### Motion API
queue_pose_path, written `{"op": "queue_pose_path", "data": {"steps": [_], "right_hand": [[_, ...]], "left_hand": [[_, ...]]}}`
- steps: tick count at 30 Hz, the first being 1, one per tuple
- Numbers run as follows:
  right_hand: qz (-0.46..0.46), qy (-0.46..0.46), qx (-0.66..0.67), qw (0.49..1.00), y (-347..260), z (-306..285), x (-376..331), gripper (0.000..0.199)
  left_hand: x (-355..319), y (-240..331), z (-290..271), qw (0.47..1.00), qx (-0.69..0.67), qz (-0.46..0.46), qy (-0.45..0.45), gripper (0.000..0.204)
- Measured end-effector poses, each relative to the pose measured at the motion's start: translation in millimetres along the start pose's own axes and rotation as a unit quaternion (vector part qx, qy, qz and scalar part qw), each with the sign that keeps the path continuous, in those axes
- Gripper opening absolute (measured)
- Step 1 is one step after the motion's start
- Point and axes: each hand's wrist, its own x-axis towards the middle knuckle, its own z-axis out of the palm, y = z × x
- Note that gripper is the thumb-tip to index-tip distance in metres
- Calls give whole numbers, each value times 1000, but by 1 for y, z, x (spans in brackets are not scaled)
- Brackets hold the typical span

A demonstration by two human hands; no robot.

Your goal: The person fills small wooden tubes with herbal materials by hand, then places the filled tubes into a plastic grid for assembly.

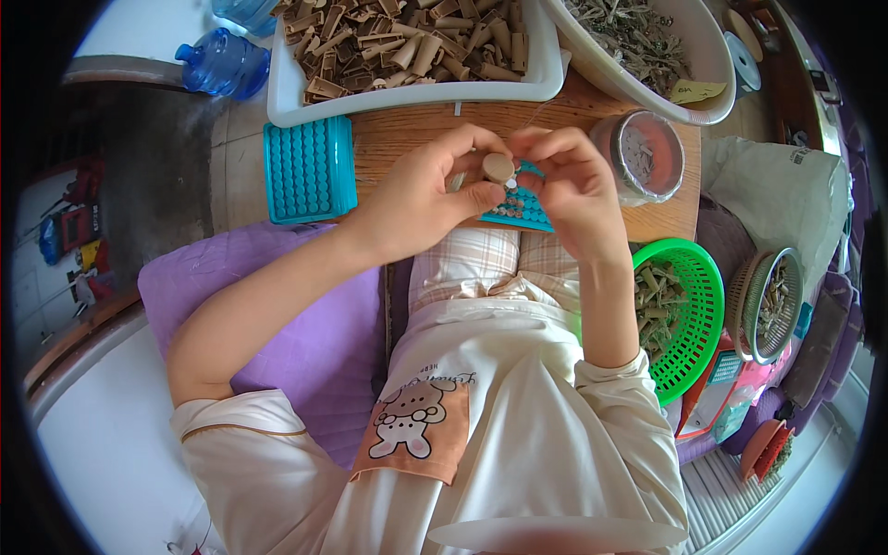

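My left hand [421,190] is closed around a tan piece with a round flat end [499,166], held up over the near edge of the table. A small white bit [511,183] shows beside the piece, between my two hands. Close on the right, my right hand [575,185] has its fingers pinched together; what they hold is too small to make out. Under both hands lies a teal tray [532,213] with rows of round cups and some small pieces in it, partly hidden by the hands.
A white tub [421,92] of tan tube-like pieces stands at the back. Right of it are a pale basin [638,92] of grey-green pieces and a round container [680,162]. Teal trays [310,171] sit at left; a green basket [703,314] stands to my right.
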Motion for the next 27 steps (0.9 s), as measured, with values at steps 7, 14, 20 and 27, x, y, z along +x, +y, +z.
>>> {"op": "queue_pose_path", "data": {"steps": [7,14,20,27], "right_hand": [[165,-48,328,929,22,10,-35,44],[72,-46,191,978,4,32,-50,44],[-93,-46,-47,993,-1,45,-50,29],[-138,-17,-85,987,13,47,-49,15]], "left_hand": [[-12,-2,7,815,328,473,67,22],[-19,3,15,782,362,506,34,37],[-22,9,35,985,17,163,-49,76],[-23,13,46,978,53,197,33,38]]}}
